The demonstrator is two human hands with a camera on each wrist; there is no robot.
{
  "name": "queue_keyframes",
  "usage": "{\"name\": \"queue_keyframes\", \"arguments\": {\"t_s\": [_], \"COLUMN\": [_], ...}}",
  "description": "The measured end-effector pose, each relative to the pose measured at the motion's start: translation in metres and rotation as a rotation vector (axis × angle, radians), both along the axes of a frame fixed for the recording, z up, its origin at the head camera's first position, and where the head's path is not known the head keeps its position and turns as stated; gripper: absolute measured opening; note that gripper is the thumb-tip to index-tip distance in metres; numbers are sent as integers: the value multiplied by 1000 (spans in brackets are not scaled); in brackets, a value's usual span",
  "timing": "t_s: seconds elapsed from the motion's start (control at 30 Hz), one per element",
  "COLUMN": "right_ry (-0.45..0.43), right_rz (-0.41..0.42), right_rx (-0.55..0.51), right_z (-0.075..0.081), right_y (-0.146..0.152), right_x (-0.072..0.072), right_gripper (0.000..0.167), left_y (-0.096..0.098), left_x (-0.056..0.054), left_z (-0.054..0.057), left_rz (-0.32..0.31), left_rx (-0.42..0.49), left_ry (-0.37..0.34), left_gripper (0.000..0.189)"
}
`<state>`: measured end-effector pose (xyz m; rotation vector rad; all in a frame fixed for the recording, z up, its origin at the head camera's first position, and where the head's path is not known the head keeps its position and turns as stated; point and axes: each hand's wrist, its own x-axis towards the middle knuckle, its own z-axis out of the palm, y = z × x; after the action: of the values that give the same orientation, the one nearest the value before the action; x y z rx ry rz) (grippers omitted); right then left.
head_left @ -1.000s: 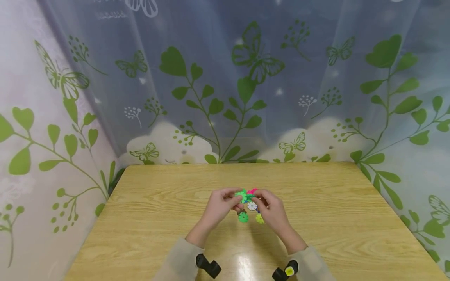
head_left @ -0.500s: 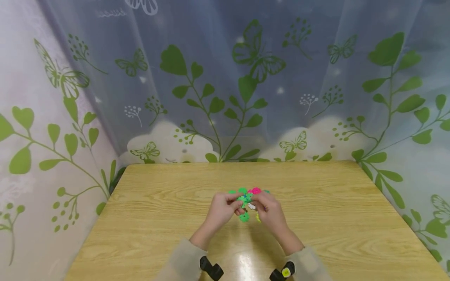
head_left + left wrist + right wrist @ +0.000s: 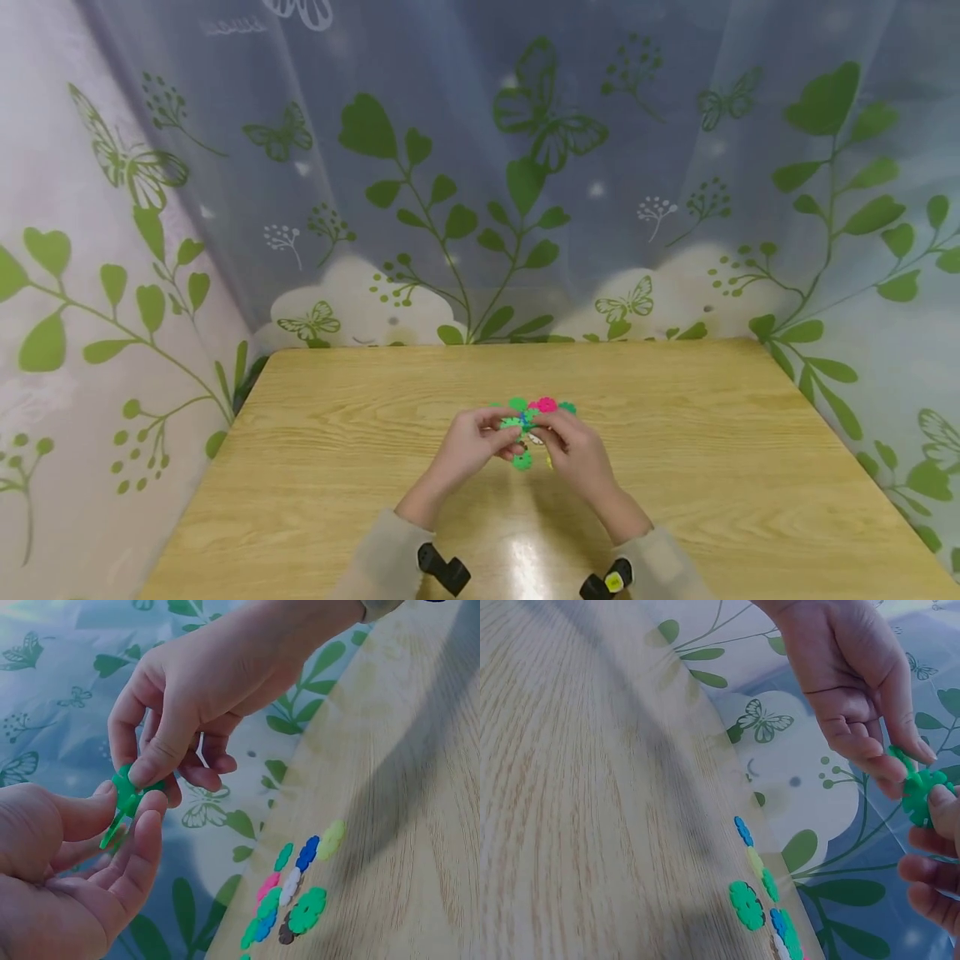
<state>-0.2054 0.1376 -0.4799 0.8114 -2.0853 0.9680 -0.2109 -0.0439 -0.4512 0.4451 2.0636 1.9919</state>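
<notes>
Above the middle of the table, my left hand (image 3: 467,443) and right hand (image 3: 581,454) meet fingertip to fingertip over green plastic snowflake discs. In the left wrist view one green disc (image 3: 112,831) stands edge-on in the left hand's pinch. Another green disc (image 3: 129,787) sits under the right thumb, and the two discs cross each other. The right wrist view shows the right thumb pressed on a disc face (image 3: 922,796), with the left fingers pinching the other piece. Fingers hide much of both discs and where they meet.
Loose snowflake discs lie on the wooden table (image 3: 337,467) beneath and beyond the hands: a pink disc (image 3: 547,404), a green disc (image 3: 522,460), a yellow disc (image 3: 331,840), a white disc (image 3: 291,886) and several others. A leaf-patterned curtain (image 3: 450,167) stands behind.
The green discs between the fingers have turned, and the right fingertips have shifted slightly left. The white and yellow discs on the table are now more covered by the right hand.
</notes>
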Motion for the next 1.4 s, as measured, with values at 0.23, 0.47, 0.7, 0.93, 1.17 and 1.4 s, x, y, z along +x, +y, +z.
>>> {"name": "queue_keyframes", "arguments": {"t_s": [0.23, 0.47, 0.7, 0.93, 1.17, 1.4], "right_ry": [-63, -212, -433, -726, -759, -807], "right_rz": [64, -13, -134, -258, -279, -334], "right_rx": [-60, -95, -62, 128, 269, 308], "right_z": [-2, -9, -18, -26, -35, -41], "right_y": [0, 9, 22, 28, 30, 31], "right_x": [0, -1, -2, -2, -2, -1], "right_gripper": [27, 20, 17, 17, 22, 27], "left_y": [1, -4, -8, -11, -12, -12], "left_x": [0, -2, -2, -3, -5, -5], "left_z": [-3, -4, -2, -3, -4, -6], "left_rz": [-9, 74, 104, 159, 190, 193], "left_rx": [93, 77, 46, -14, 18, 14], "left_ry": [-59, -90, -77, -23, -35, -36], "left_gripper": [33, 31, 31, 32, 29, 26]}}
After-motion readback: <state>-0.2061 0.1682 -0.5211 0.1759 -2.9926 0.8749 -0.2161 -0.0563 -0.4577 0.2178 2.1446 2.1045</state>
